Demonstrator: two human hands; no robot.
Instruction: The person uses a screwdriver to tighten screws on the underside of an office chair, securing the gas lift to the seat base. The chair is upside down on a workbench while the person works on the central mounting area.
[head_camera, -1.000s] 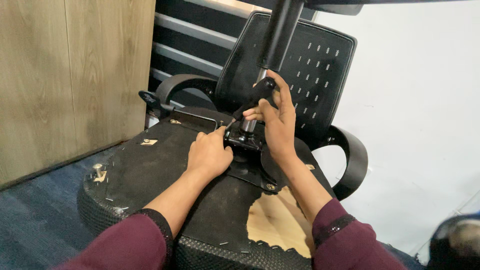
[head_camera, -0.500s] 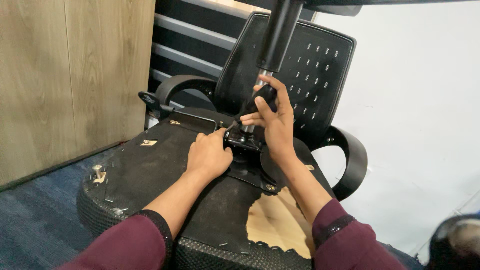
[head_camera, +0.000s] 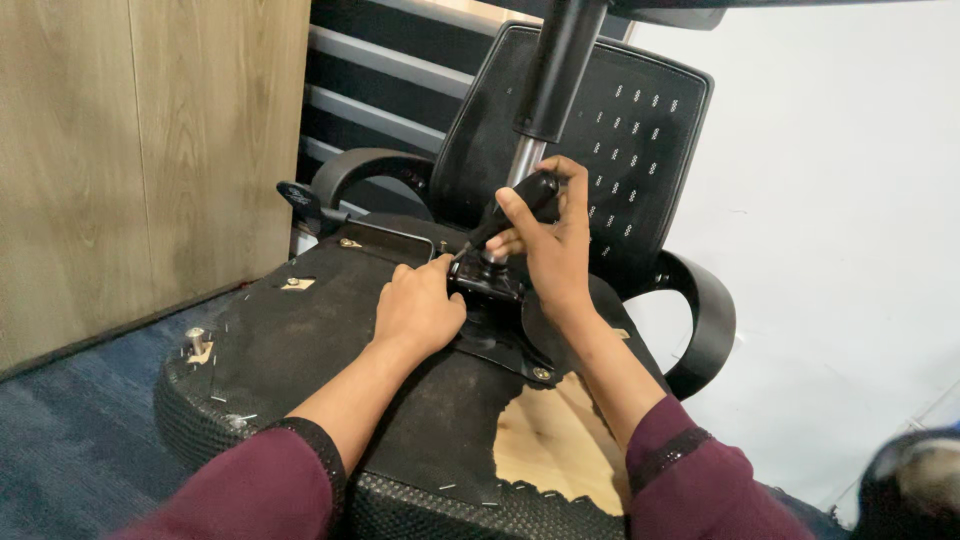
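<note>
Right hand (head_camera: 552, 250) fingers wrapped round black screwdriver (head_camera: 510, 212), tip hidden, left hand (head_camera: 418, 308) fingers curled on metal plate (head_camera: 500, 318), grip unclear

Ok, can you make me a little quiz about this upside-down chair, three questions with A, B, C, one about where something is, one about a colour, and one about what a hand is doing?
1. Where does the left hand rest?
A. On the underside of the seat, beside the metal plate
B. On the wooden wall
C. On the armrest

2. What colour are the sleeves?
A. Yellow
B. Dark red
C. White

3. What is the right hand doing?
A. Hanging open in the air
B. Lying flat on the floor
C. Gripping a black-handled screwdriver

Answers:
1. A, the hand lies on the black seat bottom right next to the plate.
2. B, both forearms end in dark red cloth.
3. C, the fingers wrap around the handle, whose tip points down at the plate.
</note>
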